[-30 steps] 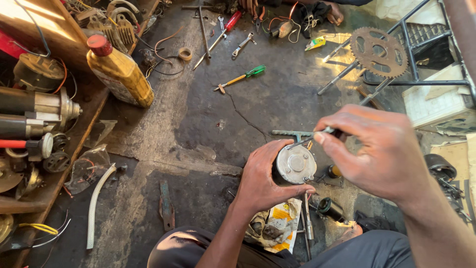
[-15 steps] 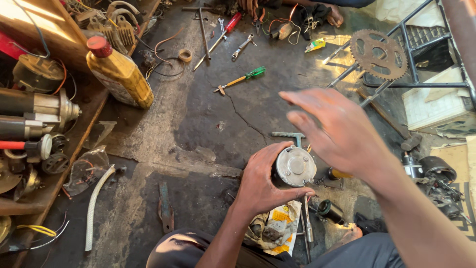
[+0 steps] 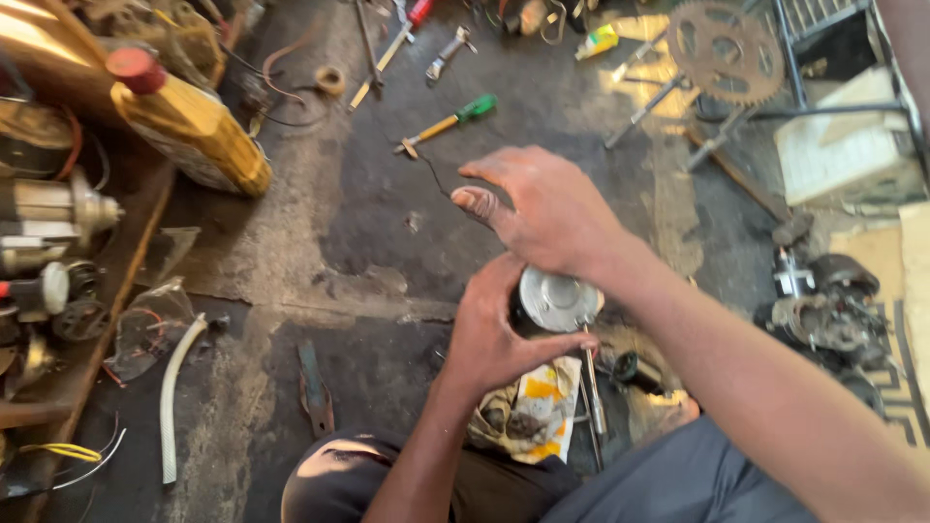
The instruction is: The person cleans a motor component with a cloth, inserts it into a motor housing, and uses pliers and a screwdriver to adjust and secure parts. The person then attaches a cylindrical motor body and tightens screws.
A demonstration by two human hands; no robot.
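We spot a yellow bottle (image 3: 189, 131) with a red cap, lying tilted at upper left, pale label on its side. A crumpled yellow-and-white wrapper (image 3: 535, 407) lies on the floor just below the left hand (image 3: 499, 334). A small yellow-green packet (image 3: 596, 41) sits top centre.

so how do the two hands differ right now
The left hand is wrapped around the round metal part, gripping it; the right hand holds nothing. The left hand is curled shut with its thumb across the part's lower edge, while the right hand's fingers are spread open, pointing toward the green-handled screwdriver. The left hand sits lower, the right above it. Both are bare and over the dark floor.
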